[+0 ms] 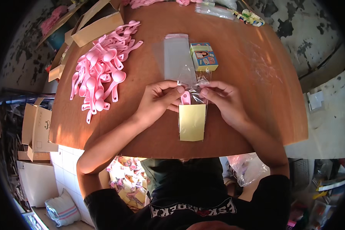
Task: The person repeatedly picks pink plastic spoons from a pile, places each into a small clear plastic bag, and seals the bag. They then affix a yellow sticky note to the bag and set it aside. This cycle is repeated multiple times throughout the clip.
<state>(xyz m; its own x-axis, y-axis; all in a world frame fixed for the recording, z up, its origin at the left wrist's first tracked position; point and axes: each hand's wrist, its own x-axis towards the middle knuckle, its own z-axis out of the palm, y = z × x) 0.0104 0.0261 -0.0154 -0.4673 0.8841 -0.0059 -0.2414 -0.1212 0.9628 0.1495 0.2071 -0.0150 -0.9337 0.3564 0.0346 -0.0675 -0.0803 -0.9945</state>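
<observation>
the left hand (pixel 156 99) and right hand (pixel 227 102) pinch a clear bag (pixel 198 91), fingers closed; a pink handle (pixel 185 98) lies between them, at five o'clock from the left thumb (pixel 179 89).

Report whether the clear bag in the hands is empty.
Not empty: the clear bag holds a yellow card, the bag's transparent edges showing beside it; a pink handle shows above the card.
</observation>
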